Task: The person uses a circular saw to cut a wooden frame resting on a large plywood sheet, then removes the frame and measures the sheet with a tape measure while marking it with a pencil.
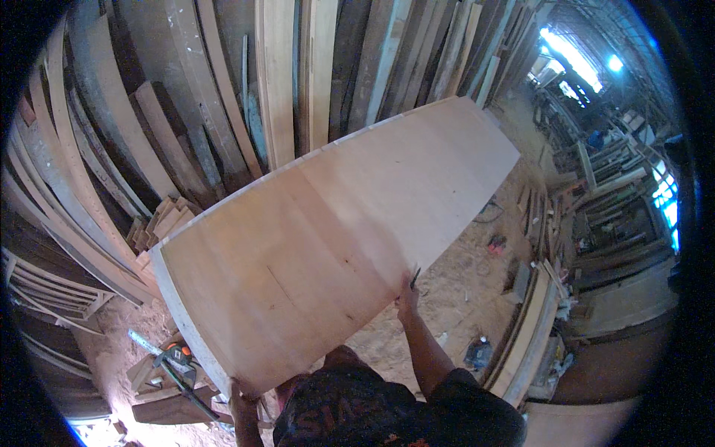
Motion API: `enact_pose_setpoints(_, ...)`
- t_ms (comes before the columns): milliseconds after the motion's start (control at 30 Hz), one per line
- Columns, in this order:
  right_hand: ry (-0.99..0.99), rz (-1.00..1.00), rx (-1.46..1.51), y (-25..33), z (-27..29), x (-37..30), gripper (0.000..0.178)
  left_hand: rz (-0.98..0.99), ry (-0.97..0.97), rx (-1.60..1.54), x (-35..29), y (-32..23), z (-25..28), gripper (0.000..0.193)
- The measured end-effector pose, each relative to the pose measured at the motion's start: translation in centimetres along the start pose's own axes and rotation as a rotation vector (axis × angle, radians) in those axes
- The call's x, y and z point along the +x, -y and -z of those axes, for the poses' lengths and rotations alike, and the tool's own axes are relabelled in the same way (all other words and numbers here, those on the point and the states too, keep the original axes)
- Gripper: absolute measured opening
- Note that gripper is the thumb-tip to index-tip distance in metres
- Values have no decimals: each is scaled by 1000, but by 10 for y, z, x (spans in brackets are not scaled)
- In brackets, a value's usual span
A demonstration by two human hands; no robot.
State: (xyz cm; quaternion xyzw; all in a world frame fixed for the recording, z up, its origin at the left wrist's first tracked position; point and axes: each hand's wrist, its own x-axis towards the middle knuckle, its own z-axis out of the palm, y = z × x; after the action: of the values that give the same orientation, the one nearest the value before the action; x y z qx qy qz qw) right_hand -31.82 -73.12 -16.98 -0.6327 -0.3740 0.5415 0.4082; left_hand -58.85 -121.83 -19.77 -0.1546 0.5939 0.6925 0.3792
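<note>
A large flat wooden panel [357, 223], pale tan with a few dark marks, stretches from in front of my body toward the far right. Along its left and far edges runs a whitish strip [176, 294]. At the panel's near left corner, my left hand [242, 398] has its fingers closed over the edge. My right hand [407, 300] is closed at the near long edge, with a thin dark pencil-like tool [415, 278] sticking up from it. Its exact kind is too small to tell.
Tall boards [279, 82] lean along the far side. An orange and black power tool [177, 352] lies on wood at the lower left. Small blocks [164, 222] are stacked beside the panel. Long planks [525, 335] and scrap lie to the right on the dusty floor [465, 287].
</note>
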Motion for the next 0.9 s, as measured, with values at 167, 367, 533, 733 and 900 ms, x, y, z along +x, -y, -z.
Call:
enact_pose_setpoints(167, 96, 92, -22, -26, 18, 39, 60, 89, -90, -482, 13, 17, 0, 46)
enact_pose_setpoints(367, 113, -30, -99, -33, 44, 51, 39, 13, -346, -431, 11, 40, -4, 38)
enact_pose_setpoints(533, 74, -30, -82, -20, 60, 58, 38, 6, -483, -330, -14, 32, -31, 60)
enact_pose_setpoints(733, 156, 23, -160, 15, 87, 77, 43, 46, -492, -339, -61, 69, -81, 46)
enact_pose_setpoints(900, 221, 9, -212, 23, 123, 122, 46, 78, -282, 34, -92, 71, -94, 49)
